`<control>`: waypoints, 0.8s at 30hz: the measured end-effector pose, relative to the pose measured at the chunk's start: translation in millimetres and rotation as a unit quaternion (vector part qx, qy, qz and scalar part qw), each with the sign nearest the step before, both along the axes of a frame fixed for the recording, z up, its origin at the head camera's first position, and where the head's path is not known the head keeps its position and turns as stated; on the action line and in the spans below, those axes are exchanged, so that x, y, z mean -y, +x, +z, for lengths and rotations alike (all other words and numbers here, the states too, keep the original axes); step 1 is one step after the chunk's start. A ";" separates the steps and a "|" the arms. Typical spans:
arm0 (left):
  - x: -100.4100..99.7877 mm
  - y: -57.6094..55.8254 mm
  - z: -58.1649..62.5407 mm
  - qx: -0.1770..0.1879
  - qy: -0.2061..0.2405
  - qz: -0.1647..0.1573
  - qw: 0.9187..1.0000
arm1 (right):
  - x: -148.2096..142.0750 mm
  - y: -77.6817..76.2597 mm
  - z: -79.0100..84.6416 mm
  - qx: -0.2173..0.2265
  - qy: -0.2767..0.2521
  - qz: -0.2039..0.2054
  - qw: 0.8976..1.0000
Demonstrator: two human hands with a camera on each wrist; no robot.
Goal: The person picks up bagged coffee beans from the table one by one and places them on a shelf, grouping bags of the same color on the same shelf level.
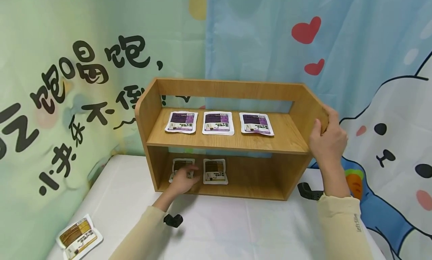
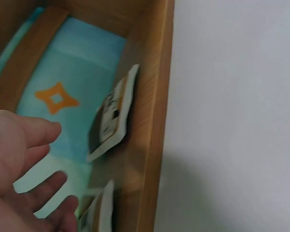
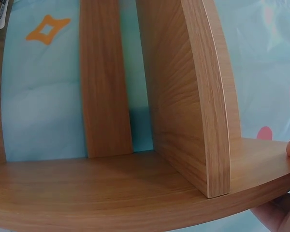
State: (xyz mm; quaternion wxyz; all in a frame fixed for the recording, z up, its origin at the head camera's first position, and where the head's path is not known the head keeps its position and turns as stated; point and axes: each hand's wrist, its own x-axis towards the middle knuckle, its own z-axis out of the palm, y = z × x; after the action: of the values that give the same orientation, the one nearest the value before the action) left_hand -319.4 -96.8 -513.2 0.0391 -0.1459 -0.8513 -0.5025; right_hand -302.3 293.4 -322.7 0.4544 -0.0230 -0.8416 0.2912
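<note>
A two-tier wooden shelf (image 1: 229,145) stands on the white table. My right hand (image 1: 329,138) grips the top of its right side panel, and in the right wrist view part of that hand (image 3: 285,212) shows at the panel's edge. My left hand (image 1: 183,182) is at the lower tier, overlapping the left brown-and-white packet (image 1: 182,162) in the head view. A second brown-and-white packet (image 1: 215,172) lies just right of it. In the left wrist view the fingers of my left hand (image 2: 19,169) are spread, holding nothing, beside the two packets (image 2: 117,113).
Three purple-and-white packets (image 1: 218,123) lie in a row on the upper tier. Another brown packet (image 1: 79,237) lies on the table (image 1: 236,230) at the front left. Printed curtains (image 1: 256,38) hang behind the shelf and along both sides.
</note>
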 end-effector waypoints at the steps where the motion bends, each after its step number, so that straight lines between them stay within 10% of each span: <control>1: 5.8 3.5 1.1 0.004 0.001 0.003 1.000 | 0.3 0.2 -0.5 0.000 0.000 0.000 1.000; 24: 167.4 95.3 34.7 0.008 -0.054 0.130 0.990 | -2.6 -5.6 -2.3 -0.010 0.009 -0.006 1.000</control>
State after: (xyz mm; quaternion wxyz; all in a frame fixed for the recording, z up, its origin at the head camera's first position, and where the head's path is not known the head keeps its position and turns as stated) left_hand -224.1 -264.2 -478.5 0.0893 -0.0317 -0.8891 -0.4479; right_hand -307.9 296.0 -325.0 0.4644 -0.0213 -0.8395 0.2814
